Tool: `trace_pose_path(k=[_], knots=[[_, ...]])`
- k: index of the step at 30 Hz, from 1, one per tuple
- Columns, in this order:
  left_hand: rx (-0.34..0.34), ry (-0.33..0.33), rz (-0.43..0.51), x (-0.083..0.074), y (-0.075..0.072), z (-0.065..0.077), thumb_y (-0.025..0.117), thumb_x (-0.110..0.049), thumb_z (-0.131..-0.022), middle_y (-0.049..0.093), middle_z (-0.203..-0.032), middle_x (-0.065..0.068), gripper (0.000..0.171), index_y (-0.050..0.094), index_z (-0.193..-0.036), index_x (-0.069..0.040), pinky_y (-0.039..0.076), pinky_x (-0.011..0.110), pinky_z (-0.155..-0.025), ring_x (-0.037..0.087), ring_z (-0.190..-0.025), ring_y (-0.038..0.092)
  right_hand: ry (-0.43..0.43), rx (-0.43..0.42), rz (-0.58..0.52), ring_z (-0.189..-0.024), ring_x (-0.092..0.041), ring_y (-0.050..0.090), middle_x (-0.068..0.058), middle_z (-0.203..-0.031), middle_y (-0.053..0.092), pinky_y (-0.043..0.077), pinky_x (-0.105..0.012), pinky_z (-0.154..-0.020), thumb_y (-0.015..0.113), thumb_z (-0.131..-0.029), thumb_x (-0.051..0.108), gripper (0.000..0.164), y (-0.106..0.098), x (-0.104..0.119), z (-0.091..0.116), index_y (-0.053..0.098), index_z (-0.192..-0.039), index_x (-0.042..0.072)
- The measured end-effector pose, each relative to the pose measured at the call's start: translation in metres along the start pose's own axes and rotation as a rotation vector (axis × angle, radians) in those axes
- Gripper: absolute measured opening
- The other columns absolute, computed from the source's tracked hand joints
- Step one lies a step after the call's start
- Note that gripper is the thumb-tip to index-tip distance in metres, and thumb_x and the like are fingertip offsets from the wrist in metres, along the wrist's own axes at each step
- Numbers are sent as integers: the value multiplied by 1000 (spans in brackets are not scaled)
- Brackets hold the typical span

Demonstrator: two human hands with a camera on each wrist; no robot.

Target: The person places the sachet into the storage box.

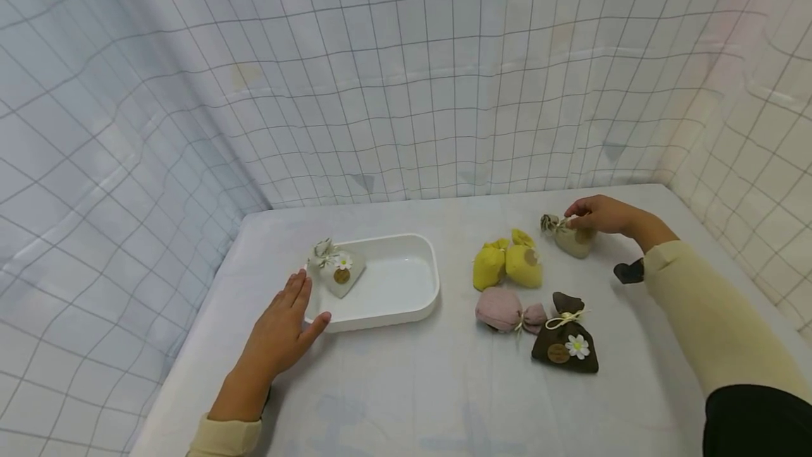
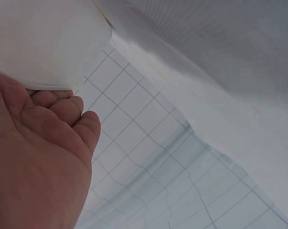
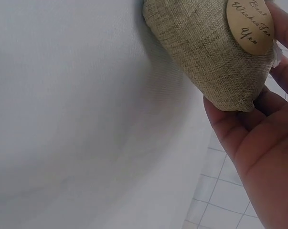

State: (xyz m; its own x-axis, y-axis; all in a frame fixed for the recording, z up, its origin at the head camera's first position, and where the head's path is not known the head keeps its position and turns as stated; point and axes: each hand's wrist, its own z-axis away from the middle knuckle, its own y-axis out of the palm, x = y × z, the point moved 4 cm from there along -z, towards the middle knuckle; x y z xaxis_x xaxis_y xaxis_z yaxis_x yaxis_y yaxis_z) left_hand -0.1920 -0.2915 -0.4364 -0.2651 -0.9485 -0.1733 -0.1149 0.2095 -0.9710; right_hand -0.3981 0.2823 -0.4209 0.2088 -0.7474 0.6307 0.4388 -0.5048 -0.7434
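At the far right, my right hand [image 1: 603, 216] grips a beige burlap drawstring pouch [image 1: 573, 240], its fingers over the upper side. In the right wrist view, the fingers and thumb lie around the pouch [image 3: 210, 57], whose round tag reads "Best Wishes For You". My left hand [image 1: 283, 330] is at the near left corner of a white tray [image 1: 387, 318], fingers straight along its outer side and thumb near the front rim. The left wrist view shows those fingers against the tray's wall [image 2: 43, 43]. A light grey pouch [image 1: 342, 275] with a white flower leans inside the tray's left end.
Two yellow pouches [image 1: 524, 266] stand side by side between the tray and my right hand. Nearer lie a pink pouch [image 1: 500, 309] and a dark brown pouch [image 1: 567, 348] with a white flower. Grid-patterned curtains [image 1: 406, 90] enclose the white table [image 1: 406, 393] at the back and sides.
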Motion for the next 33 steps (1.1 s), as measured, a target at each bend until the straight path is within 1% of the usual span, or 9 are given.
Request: trace_pose_path(k=[2,6,9,14,18,23,29,33], knots=[[2,0,-2,0,0,0,52,-54,-99,21,-160,24,86,28,-151,10,24,56,-114,39,-148,20,10,17,2,-99,-24,56,-11,-110,64,45,-45,-88,61,-100,28,41,-1,-1,0,60,-125,-4],[11,-7,2,0,0,-1,52,-54,-99,20,-160,24,86,28,-151,10,24,57,-114,39,-148,19,18,42,9,-109,-31,56,-17,-117,63,44,-52,-94,60,-99,26,44,-2,0,3,58,-128,-7],[16,-9,2,0,-1,-1,51,-54,-100,20,-160,24,85,27,-151,10,24,57,-114,40,-148,19,25,44,17,-112,-32,56,-17,-119,64,44,-54,-96,60,-99,24,43,-3,0,4,59,-128,-7],[17,-9,-5,1,0,-1,51,-54,-100,20,-160,24,85,27,-152,10,24,57,-114,40,-148,19,26,60,28,-106,-27,58,-10,-114,66,46,-50,-93,62,-98,23,40,-4,1,3,61,-126,-5],[14,-8,-2,1,1,-1,51,-54,-100,20,-161,24,85,27,-152,10,24,56,-114,39,-148,18,18,70,27,-102,-24,57,-9,-113,65,47,-46,-90,63,-98,24,39,-4,5,3,61,-125,-3],[8,-6,-3,1,1,0,51,-53,-100,20,-161,24,85,27,-152,10,24,56,-114,39,-148,18,-8,57,27,-100,-22,57,-7,-111,66,47,-44,-88,63,-98,22,38,-8,16,4,60,-126,-3],[8,-8,-6,0,1,-1,52,-53,-99,21,-160,24,85,28,-151,10,24,57,-114,40,-147,19,-48,45,4,-106,-25,57,-10,-115,65,45,-49,-93,64,-98,23,39,-12,33,2,59,-127,-3],[-1,-2,-10,-2,0,-1,53,-52,-99,22,-160,25,84,29,-150,11,25,57,-114,41,-147,21,-71,30,1,-109,-27,56,-11,-117,64,45,-50,-93,65,-98,25,40,-13,44,-1,60,-127,-2]])
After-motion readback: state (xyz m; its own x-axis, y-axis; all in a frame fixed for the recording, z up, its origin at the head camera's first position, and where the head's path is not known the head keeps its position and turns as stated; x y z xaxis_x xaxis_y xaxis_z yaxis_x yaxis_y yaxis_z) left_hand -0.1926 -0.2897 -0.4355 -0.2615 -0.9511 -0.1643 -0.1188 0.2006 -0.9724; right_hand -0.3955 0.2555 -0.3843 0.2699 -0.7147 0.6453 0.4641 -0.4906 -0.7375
